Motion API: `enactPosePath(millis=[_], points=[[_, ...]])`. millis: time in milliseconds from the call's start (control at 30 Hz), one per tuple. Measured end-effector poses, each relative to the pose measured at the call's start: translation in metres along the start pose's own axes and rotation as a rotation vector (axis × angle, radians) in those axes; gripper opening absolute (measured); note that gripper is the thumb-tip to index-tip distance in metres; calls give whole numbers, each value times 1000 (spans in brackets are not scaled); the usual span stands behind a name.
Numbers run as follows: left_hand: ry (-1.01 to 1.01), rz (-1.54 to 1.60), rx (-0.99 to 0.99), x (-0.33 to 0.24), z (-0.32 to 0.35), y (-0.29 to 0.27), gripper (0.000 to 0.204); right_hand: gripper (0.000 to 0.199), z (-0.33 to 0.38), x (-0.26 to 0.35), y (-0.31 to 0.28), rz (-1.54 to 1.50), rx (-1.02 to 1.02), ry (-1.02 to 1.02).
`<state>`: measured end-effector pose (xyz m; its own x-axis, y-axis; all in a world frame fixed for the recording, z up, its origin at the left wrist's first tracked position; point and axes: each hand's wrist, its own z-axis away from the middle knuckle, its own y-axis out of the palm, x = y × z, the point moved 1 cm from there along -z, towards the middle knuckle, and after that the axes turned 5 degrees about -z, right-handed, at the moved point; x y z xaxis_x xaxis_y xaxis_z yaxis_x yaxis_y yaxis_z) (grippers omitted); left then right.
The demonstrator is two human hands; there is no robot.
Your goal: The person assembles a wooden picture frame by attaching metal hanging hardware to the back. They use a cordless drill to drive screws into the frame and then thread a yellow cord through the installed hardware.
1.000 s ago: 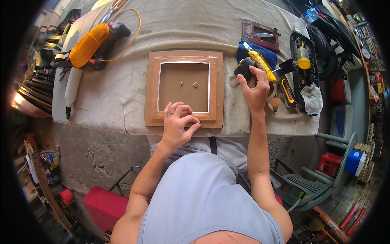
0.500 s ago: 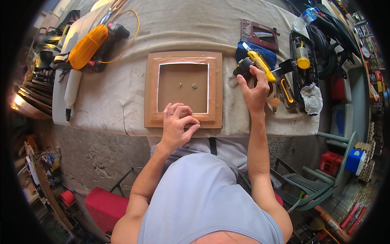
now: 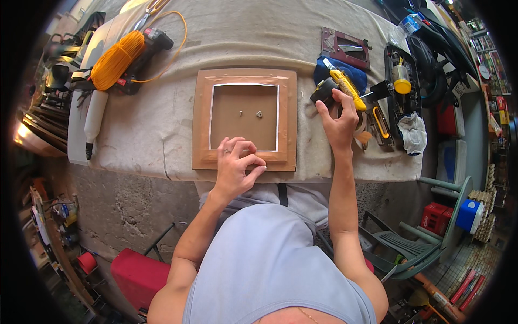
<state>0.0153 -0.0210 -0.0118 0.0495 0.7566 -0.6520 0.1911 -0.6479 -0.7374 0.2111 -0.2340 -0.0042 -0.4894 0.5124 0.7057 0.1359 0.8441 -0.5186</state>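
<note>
Frame (image 3: 245, 119), one wooden square, lies flat at the counter's (image 3: 162, 135) near edge, holding two small metal bits (image 3: 249, 113) on its brown backing. Left hand (image 3: 237, 167) rests on its lower rail, fingers curled, pinching nothing visible. Right hand (image 3: 339, 121) reaches beside it, fingers touching one yellow-and-black tool (image 3: 337, 86).

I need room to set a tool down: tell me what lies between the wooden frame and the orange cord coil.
In the head view, only bare grey cloth lies between the wooden frame and the orange cord coil.
</note>
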Motion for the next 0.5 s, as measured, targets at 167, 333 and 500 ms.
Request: enactPosePath(millis=[167, 333, 500], points=[[1, 0, 3, 0, 0, 0, 8, 44, 1, -1, 0, 2, 8, -11], [2, -8, 2, -1, 0, -1, 8, 42, 1, -2, 1, 3, 13, -30], [2, -4, 4, 0, 0, 0, 8, 41, 1, -2, 1, 14, 16, -36]])
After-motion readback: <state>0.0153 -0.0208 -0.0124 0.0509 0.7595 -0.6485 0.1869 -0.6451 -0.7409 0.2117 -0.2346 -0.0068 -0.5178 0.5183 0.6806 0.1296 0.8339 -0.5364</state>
